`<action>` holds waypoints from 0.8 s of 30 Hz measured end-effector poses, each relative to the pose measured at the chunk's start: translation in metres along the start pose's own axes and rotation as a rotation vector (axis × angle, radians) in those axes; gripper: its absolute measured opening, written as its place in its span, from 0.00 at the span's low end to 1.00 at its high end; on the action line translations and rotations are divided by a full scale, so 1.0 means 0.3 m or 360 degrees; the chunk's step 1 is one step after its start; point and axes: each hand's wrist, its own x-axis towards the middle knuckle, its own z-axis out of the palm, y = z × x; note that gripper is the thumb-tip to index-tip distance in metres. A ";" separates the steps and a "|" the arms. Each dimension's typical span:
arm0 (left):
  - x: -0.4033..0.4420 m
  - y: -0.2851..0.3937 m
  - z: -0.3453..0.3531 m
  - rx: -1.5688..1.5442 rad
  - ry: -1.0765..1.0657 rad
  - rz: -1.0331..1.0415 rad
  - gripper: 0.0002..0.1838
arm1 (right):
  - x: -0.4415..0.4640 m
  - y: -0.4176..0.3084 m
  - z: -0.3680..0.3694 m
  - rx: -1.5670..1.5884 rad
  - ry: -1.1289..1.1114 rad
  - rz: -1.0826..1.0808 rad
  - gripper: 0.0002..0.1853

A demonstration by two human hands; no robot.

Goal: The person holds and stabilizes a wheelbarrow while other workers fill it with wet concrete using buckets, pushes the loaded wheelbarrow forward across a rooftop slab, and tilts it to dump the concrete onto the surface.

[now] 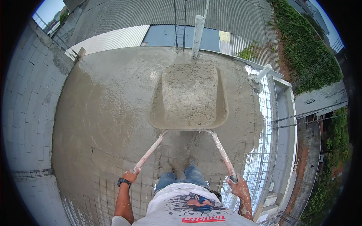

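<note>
A wheelbarrow (190, 96) caked in wet concrete stands in front of me, its tray showing a rough coating of grey mix. My left hand (130, 176) is closed around the end of its left handle (149, 154), a dark watch on that wrist. On the other side, my right hand (238, 186) grips the dark end of the right handle (223, 153), with splashes of concrete on the hand and forearm. Wet concrete (109, 101) spreads around and beneath the tray. The wheel is hidden under the tray.
A steel mesh (113, 188) shows near my feet and along the right edge (260, 135). A block wall (30, 105) rises at left. At the far edge stand a white pipe (197, 35) and upright rebar (180, 26); a shorter pipe (263, 73) juts up at right.
</note>
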 end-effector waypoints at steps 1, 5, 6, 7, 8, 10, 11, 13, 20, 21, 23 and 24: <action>0.003 -0.013 0.038 -0.0005 0.0052 0.0008 0.57 | -0.005 -0.008 -0.008 -0.0033 0.0002 0.0008 0.32; 0.025 -0.046 0.151 -0.0213 -0.0414 -0.0004 0.59 | -0.005 -0.074 -0.091 -0.0057 0.0024 0.0031 0.26; 0.014 -0.041 0.173 -0.0236 -0.0435 0.0000 0.59 | 0.003 -0.079 -0.104 -0.0060 0.0033 0.0024 0.25; 0.003 -0.036 0.193 -0.0267 -0.0449 0.0002 0.59 | 0.017 -0.089 -0.121 -0.0064 0.0042 0.0005 0.25; -0.008 -0.032 0.215 -0.0283 -0.0508 -0.0007 0.59 | 0.021 -0.106 -0.146 -0.0169 0.0024 0.0004 0.24; -0.063 0.003 0.224 -0.0301 -0.0638 -0.0023 0.59 | 0.027 -0.128 -0.188 -0.0125 0.0034 -0.0040 0.24; -0.074 0.005 0.260 -0.0311 -0.0609 -0.0002 0.60 | 0.035 -0.121 -0.203 -0.0099 0.0042 -0.0056 0.24; -0.058 -0.013 0.362 -0.0314 -0.0553 0.0045 0.61 | 0.073 -0.100 -0.224 -0.0138 0.0036 0.0014 0.25; -0.226 0.101 0.251 -0.0443 -0.0657 -0.0009 0.68 | 0.094 -0.131 -0.295 -0.0123 0.0060 -0.0087 0.20; -0.242 0.113 0.256 -0.0463 -0.0628 -0.0021 0.65 | 0.091 -0.148 -0.303 -0.0090 0.0025 -0.0025 0.22; -0.265 0.131 0.274 -0.0466 -0.0544 -0.0061 0.56 | 0.088 -0.164 -0.317 -0.0090 -0.0006 0.0023 0.24; -0.267 0.132 0.281 -0.0446 -0.0483 -0.0085 0.51 | 0.087 -0.166 -0.320 -0.0120 0.0006 0.0008 0.24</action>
